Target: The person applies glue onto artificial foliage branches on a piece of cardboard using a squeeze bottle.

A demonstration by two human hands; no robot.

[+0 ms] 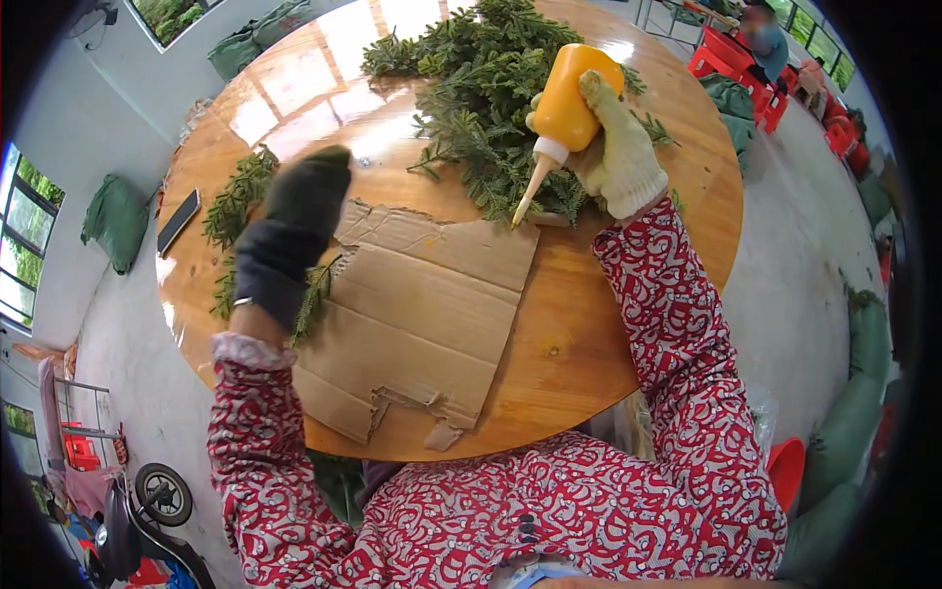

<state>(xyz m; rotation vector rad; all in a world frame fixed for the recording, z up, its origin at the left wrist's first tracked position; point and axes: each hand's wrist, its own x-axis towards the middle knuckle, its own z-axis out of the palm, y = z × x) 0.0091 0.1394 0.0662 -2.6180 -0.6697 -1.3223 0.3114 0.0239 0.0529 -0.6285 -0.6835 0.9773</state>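
So I've got the right hand wrapped firmly around a yellow squeeze bottle, fingers and thumb clamped on its body. The left hand is well off to the left of that grip, dark glove, smeared by motion blur, so I honestly can't tell if it's pinching anything or loose.

Progress-wise, I'd call it partway at best. The big heap of green sprigs sits just beyond and left of the grip, loose and unsorted as far as I can see. A smaller row of sprigs lies far left of the grip, past the other hand; could be finished ones or just set aside, no way to know from here. The cardboard sheet, below and left of the grip, has a few faint yellowish marks, maybe glue. My guess is most of the heap is left to do.

As for the bottle, it's tipped nose-down. Long axis runs slantwise, fat base up past the fingers to the far side, tapered nozzle aimed down, back toward the wearer and a bit left. The tip hangs around the sheet's far right corner; can't tell whether it's touching.
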